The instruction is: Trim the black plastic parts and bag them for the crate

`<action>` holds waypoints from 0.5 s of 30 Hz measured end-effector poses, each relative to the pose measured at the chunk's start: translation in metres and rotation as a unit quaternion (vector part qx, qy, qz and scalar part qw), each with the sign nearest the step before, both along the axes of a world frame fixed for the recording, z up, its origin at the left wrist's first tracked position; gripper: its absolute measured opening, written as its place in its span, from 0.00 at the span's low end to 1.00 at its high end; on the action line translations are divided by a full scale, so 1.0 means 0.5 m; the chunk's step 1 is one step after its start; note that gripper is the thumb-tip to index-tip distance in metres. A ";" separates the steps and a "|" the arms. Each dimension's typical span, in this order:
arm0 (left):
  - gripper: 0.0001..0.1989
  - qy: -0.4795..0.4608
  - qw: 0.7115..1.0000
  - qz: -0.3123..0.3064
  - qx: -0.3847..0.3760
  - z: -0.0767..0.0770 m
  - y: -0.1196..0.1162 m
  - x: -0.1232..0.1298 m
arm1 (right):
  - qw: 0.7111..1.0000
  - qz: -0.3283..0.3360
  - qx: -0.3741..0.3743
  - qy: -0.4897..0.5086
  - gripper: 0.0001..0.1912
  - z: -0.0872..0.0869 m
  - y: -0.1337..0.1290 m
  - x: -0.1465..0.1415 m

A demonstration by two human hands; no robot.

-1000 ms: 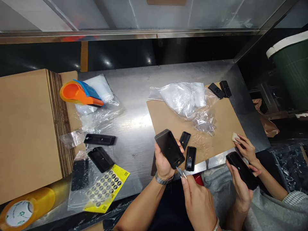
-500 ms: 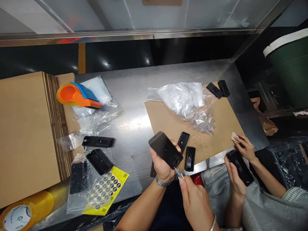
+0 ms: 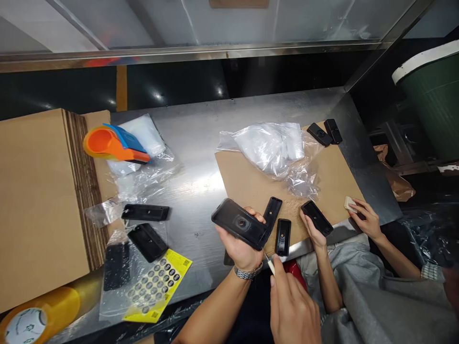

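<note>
Black case (image 3: 229,217): tipped since the earlier frame, its round hole now facing my feed; a co-worker's hand (image 3: 316,238) has come in nearer.
Sticker sheet (image 3: 177,271): bright yellow, rows of round stickers.
Left hand (image 3: 244,251): clamped around the case, smooth with rounded corners, over the shiny metal table (image 3: 195,181).
Right hand (image 3: 297,303): fingers pinched on a slim white-handled knife (image 3: 271,266), tip near the case's lower end.
Knife work: I judge it close edge handling, calling next for steady hold, light touch.
Cardboard (image 3: 333,191): matte brown, under crumpled clear bags (image 3: 268,148).

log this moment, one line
left hand: holds black rectangular plastic part; right hand: holds slim white-handled metal tool near part's corner; metal table: yellow rectangular sticker sheet
</note>
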State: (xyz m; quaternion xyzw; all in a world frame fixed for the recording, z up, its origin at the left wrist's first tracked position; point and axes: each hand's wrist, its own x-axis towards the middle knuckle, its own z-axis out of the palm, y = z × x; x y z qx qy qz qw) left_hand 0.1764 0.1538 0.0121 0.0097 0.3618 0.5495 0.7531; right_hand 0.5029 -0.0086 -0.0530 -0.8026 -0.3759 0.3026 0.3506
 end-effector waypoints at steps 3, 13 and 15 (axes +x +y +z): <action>0.22 0.014 1.000 0.014 0.015 0.001 -0.002 0.002 | 0.992 0.028 0.009 -0.126 0.13 -0.057 -0.027 0.065; 0.23 0.059 0.995 0.041 0.075 -0.004 -0.009 0.003 | 0.977 0.057 -0.019 -0.206 0.16 -0.113 -0.067 0.084; 0.21 0.071 0.993 0.039 0.083 -0.003 -0.010 0.003 | 0.977 0.056 -0.019 -0.206 0.16 -0.111 -0.064 0.083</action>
